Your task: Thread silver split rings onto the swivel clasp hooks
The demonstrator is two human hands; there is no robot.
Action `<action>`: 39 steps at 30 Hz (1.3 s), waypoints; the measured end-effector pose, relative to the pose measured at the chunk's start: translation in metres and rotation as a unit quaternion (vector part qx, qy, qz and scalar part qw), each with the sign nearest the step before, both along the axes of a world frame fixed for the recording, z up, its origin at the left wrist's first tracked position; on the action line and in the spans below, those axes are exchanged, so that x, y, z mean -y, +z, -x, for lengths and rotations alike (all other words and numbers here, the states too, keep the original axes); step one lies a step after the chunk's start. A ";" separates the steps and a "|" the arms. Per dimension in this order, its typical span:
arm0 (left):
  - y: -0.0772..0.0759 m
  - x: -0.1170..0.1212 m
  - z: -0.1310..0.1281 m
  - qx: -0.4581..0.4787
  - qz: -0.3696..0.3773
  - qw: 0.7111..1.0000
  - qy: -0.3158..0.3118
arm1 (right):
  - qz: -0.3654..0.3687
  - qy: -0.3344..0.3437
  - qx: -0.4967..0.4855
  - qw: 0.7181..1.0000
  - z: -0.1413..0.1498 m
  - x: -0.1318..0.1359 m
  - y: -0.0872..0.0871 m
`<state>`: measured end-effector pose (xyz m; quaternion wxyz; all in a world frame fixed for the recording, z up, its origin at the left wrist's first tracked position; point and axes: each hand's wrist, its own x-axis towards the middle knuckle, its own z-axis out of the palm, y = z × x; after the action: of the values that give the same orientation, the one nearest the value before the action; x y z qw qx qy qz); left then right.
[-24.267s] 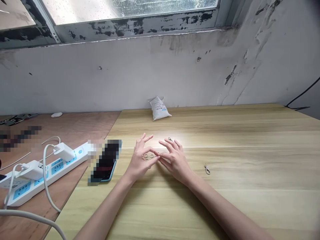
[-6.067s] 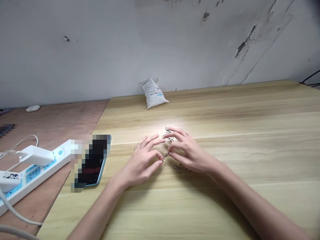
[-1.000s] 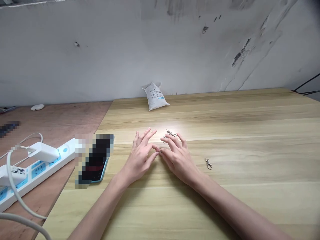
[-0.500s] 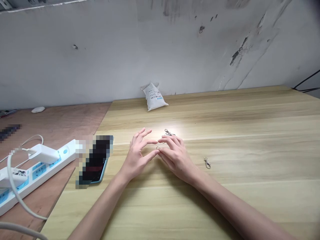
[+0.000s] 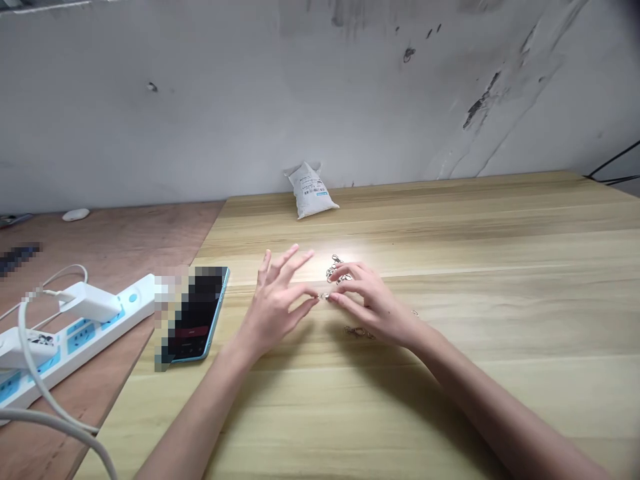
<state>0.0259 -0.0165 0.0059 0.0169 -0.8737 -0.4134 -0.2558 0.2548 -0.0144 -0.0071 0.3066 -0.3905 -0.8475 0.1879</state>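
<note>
Since the tiny metal ring (image 5: 324, 296) sits between your left hand (image 5: 275, 310) and right hand (image 5: 373, 305), fingertips narrowed to it though any grip is unclear, expect it light and slippery; take it by its rim, clear of the snap hooks (image 5: 336, 269) on the wooden table (image 5: 450, 400).

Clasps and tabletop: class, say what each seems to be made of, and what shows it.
The clasps look like polished metal, perhaps plated, judging by their silvery glint. The tabletop looks like pale wood or wood-effect laminate, with streaked grain and a soft sheen; the look leaves that open.
</note>
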 end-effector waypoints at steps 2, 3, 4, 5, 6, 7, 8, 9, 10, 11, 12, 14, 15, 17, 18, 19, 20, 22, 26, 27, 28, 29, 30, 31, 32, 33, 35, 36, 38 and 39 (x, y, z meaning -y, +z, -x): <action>0.002 -0.005 0.015 -0.004 0.045 0.999 0.012 | -0.050 -0.057 0.013 0.997 -0.002 -0.006 -0.007; 0.003 -0.007 0.024 -0.007 0.084 0.996 0.011 | -0.067 -0.076 0.022 0.995 -0.003 -0.010 -0.010; 0.006 -0.009 0.033 -0.012 0.130 0.991 0.005 | -0.080 -0.092 0.030 0.992 -0.005 -0.013 -0.011; 0.009 -0.009 0.041 -0.014 0.174 0.985 0.008 | -0.086 -0.102 0.037 0.990 -0.009 -0.016 -0.011; 0.012 -0.009 0.047 -0.012 0.207 0.978 0.016 | -0.085 -0.107 0.043 0.990 -0.012 -0.018 -0.010; 0.014 -0.009 0.052 -0.011 0.235 0.972 0.025 | -0.078 -0.108 0.047 0.990 -0.017 -0.019 -0.007; 0.016 -0.008 0.054 -0.010 0.263 0.964 0.032 | -0.064 -0.103 0.052 0.991 -0.021 -0.019 -0.002; 0.018 -0.007 0.055 -0.009 0.287 0.957 0.036 | -0.039 -0.084 0.062 0.994 -0.025 -0.018 0.003; 0.019 -0.006 0.055 -0.008 0.309 0.950 0.037 | -0.004 -0.059 0.076 0.995 -0.028 -0.015 0.009; 0.019 -0.005 0.054 -0.009 0.327 0.944 0.037 | 0.030 -0.031 0.091 0.995 -0.030 -0.012 0.015; 0.019 -0.005 0.053 -0.009 0.337 0.941 0.037 | 0.059 -0.009 0.112 0.992 -0.032 -0.008 0.021; 0.016 -0.005 0.050 -0.007 0.342 0.939 0.038 | 0.087 0.016 0.143 0.986 -0.032 0.003 0.031; 0.015 -0.006 0.049 -0.006 0.340 0.940 0.039 | 0.089 0.022 0.161 0.983 -0.030 0.009 0.035; 0.013 -0.006 0.046 -0.004 0.335 0.941 0.039 | 0.077 0.036 0.205 0.975 -0.026 0.020 0.040; 0.012 -0.006 0.045 -0.004 0.335 0.941 0.039 | 0.072 0.045 0.227 0.970 -0.023 0.025 0.040; 0.012 -0.006 0.043 -0.003 0.336 0.941 0.038 | 0.062 0.048 0.248 0.966 -0.020 0.028 0.040; 0.012 -0.005 0.042 -0.003 0.338 0.941 0.038 | 0.049 0.050 0.266 0.961 -0.017 0.031 0.038; 0.013 -0.004 0.039 0.000 0.341 0.939 0.038 | 0.012 0.049 0.295 0.954 -0.012 0.034 0.033; 0.017 -0.002 0.038 0.020 0.344 0.938 0.035 | -0.090 0.040 0.331 0.938 -0.004 0.036 0.019; 0.018 -0.001 0.038 0.026 0.350 0.936 0.030 | -0.110 0.036 0.339 0.934 -0.003 0.037 0.017; 0.019 0.000 0.038 0.032 0.358 0.933 0.021 | -0.125 0.035 0.346 0.929 -0.001 0.037 0.015; 0.020 0.001 0.038 0.035 0.372 0.928 0.009 | -0.138 0.036 0.352 0.925 0.000 0.037 0.014; 0.020 0.002 0.037 0.035 0.389 0.920 -0.005 | -0.148 0.038 0.356 0.922 0.001 0.037 0.013; 0.021 0.004 0.035 0.033 0.406 0.913 -0.017 | -0.155 0.041 0.357 0.920 0.001 0.036 0.012; 0.020 0.005 0.033 0.028 0.417 0.908 -0.027 | -0.156 0.043 0.357 0.920 0.002 0.035 0.011; 0.019 0.006 0.031 0.022 0.421 0.906 -0.034 | -0.148 0.044 0.355 0.922 0.002 0.034 0.010; 0.016 0.007 0.026 0.006 0.411 0.911 -0.042 | -0.111 0.039 0.349 0.930 0.003 0.029 0.009; 0.014 0.007 0.024 0.000 0.402 0.914 -0.048 | -0.088 0.035 0.343 0.934 0.004 0.027 0.008; 0.012 0.007 0.021 -0.006 0.391 0.918 -0.065 | -0.052 0.032 0.330 0.942 0.007 0.022 0.008; 0.011 0.007 0.020 -0.006 0.385 0.920 -0.071 | -0.042 0.035 0.322 0.945 0.009 0.019 0.008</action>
<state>0.0059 -0.0233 0.0171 -0.3363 -0.8417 -0.4163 -0.0724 0.2456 -0.0336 0.0014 0.0271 -0.3876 -0.9210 0.0274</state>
